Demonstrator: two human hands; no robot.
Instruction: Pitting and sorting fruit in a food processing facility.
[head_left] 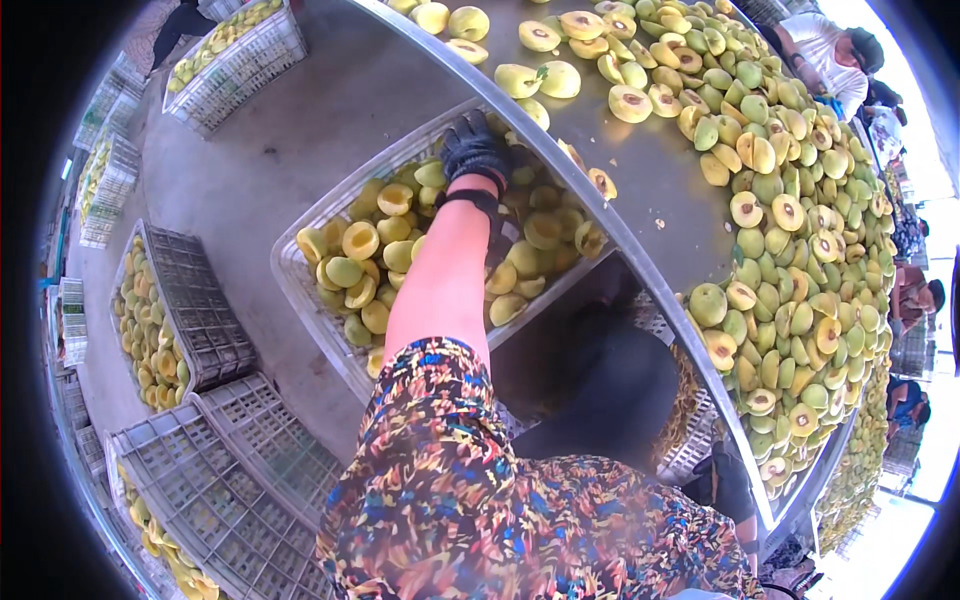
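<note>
My left hand (pixel 475 150), in a dark glove, reaches over a pale plastic crate (pixel 283 262) to its far end. Its fingers look spread, with their tips close to the crate's far rim. Halved yellow-green fruits (pixel 360 240), like peaches, fill the crate; several show a hollow where the stone was. Lower right, beside the metal table's edge, is my right hand (pixel 728 480), also dark-gloved. It is blurred and partly hidden, so I cannot see its fingers or whether they hold anything.
The metal table (pixel 660 220) carries a large heap of fruit (pixel 790 260), some halves with stones in them. Its raised edge (pixel 640 250) runs beside the crate. More fruit-filled crates (pixel 200 300) stand on the floor to the left. Other people (pixel 835 60) sit along the table's far side.
</note>
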